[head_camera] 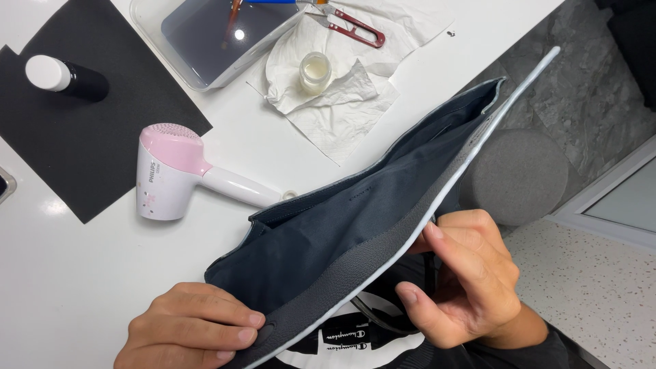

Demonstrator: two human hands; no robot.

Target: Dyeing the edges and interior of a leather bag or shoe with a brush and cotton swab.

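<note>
A person is holding a dark grey bag (355,225) open over the edge of a white table (82,273), and we are looking down into its dark cloth inside. The left hand (195,328) is lying on the near end of the bag, with its fingers curled and pressing down on the bag's edge. The right hand (465,277) is pinching the pale, thin rim of the bag between the thumb and the bent fingers, near the middle of the long side. The bag is stretching from the person's lap up and away to the right, past the table edge. A pink and white hair dryer (174,171) is lying on the table just beside the bag. A black mat (89,143) is sitting further left with a black bottle with a white cap (65,78) lying on it. Near the top, a small glass jar (316,70) is standing on crumpled white paper (342,102), next to a clear tray (212,34) and red snips (355,29)
</note>
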